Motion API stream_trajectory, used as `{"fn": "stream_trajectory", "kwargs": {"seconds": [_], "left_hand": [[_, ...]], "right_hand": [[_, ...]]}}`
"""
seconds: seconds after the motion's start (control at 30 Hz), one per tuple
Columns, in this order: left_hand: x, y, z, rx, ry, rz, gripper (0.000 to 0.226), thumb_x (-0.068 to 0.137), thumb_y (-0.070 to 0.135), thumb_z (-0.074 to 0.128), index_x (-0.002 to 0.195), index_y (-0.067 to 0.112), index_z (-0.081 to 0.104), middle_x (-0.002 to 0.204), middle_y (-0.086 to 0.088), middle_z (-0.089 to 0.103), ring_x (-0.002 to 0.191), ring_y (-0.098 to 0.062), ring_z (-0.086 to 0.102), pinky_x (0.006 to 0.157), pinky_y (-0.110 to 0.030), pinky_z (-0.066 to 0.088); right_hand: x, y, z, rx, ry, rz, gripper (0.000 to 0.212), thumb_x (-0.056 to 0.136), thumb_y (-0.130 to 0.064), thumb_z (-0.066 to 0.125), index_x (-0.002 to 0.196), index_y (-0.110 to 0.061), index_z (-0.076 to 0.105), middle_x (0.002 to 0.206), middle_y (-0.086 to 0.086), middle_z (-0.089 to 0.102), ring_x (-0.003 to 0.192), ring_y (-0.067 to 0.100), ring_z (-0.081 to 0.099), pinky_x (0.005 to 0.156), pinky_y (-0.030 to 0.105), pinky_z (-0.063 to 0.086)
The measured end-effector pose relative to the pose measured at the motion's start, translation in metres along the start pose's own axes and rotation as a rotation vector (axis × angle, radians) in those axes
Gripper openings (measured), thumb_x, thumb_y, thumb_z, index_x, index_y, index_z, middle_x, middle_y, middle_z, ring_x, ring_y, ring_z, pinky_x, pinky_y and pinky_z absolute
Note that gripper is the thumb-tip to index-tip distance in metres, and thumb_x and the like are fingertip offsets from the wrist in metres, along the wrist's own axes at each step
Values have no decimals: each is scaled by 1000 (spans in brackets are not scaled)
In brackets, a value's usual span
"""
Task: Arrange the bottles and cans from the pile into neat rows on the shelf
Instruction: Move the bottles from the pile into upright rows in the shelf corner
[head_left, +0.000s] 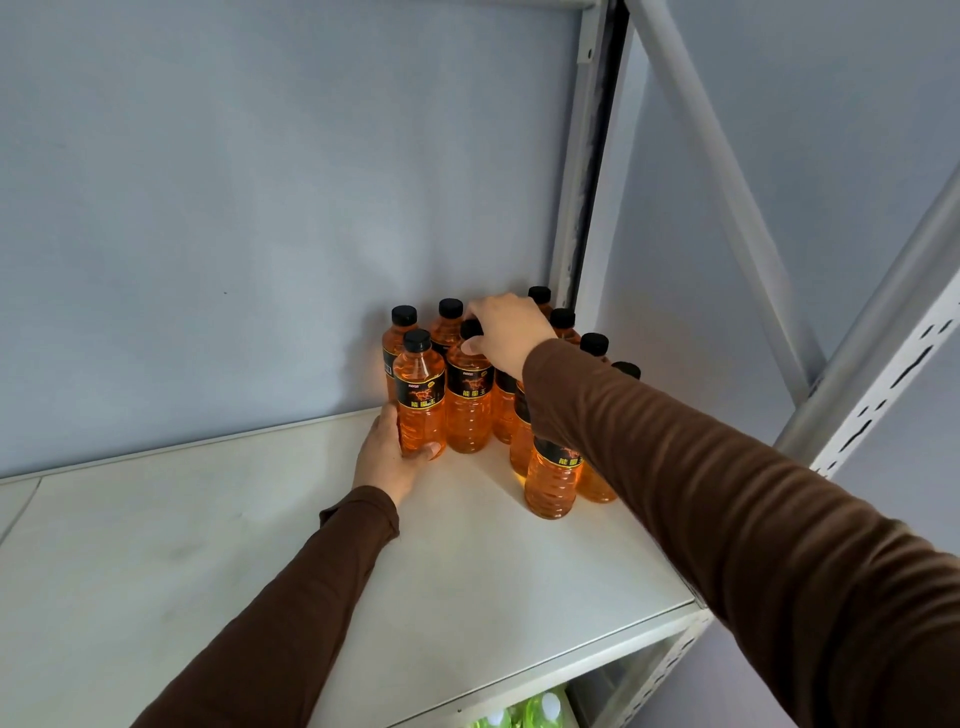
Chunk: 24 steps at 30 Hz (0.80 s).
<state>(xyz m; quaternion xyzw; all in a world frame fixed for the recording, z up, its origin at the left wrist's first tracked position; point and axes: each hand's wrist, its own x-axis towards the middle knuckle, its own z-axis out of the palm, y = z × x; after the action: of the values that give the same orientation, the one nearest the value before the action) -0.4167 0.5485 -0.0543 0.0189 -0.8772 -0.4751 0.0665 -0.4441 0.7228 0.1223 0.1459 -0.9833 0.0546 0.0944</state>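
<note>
Below the shelf edge: green bottles (524, 714) are showing on the level underneath, mostly hidden.
Front of shelf: the white shelf (208, 545) board is lying bare toward the left; two brown sleeves are reaching in over it.
Nearest bottle: an orange bottle (551, 480) is standing upright apart from the front of the cluster, its top hidden behind the right sleeve.
Left hand: the left hand (392, 457) is curling around the base of the left front bottle (420, 397), thumb across the front, fingers behind it; bottle upright, bottom on the shelf.
Right hand: the right hand (506, 332) is pinching the black cap of the middle bottle (469, 400) from above; that bottle is standing upright just right of the left-hand one, touching or almost.
Cluster: more orange bottles with black caps are standing in the back right corner, rows still uneven.
Rear: two capped bottles (449, 319) are standing against the grey-blue wall (234, 208).
Far right: the metal upright (582, 208) and slanted braces are framing the corner.
</note>
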Motion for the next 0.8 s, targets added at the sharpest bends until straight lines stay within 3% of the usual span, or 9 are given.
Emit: {"fn": "stream_trajectory", "kwargs": {"seconds": [0.17, 0.33, 0.63, 0.8], "left_hand": [[-4, 3, -8, 101, -22, 26, 74, 79, 42, 79, 138, 23, 40, 141, -4, 54, 127, -26, 54, 107, -47, 45], [-15, -1, -28, 417, -52, 60, 70, 84, 40, 75, 142, 19, 42, 141, -7, 52, 127, -26, 50, 106, -37, 43], [-68, 1, -89, 628, -59, 114, 64, 92, 43, 63, 148, 20, 39, 148, -2, 44, 135, -21, 39, 111, -33, 34], [-110, -4, -137, 653, 13, 94, 62, 91, 42, 64, 144, 19, 45, 145, -2, 47, 131, -22, 41, 109, -33, 35]], "right_hand": [[-4, 0, -3, -20, -5, -27, 47, 94, -34, 63, 136, -14, 55, 124, 10, 64, 111, 29, 60, 91, 40, 49], [-15, 2, -13, 10, -13, -38, 49, 95, -36, 59, 139, -14, 51, 130, 10, 60, 116, 28, 57, 94, 40, 47], [-64, -37, 1, 217, 351, -261, 33, 92, -29, 61, 121, -16, 64, 120, 5, 62, 112, 26, 52, 92, 38, 47], [-88, -87, 34, 325, 274, -333, 35, 89, -29, 64, 122, -16, 64, 122, 4, 61, 115, 27, 48, 95, 34, 41]]}}
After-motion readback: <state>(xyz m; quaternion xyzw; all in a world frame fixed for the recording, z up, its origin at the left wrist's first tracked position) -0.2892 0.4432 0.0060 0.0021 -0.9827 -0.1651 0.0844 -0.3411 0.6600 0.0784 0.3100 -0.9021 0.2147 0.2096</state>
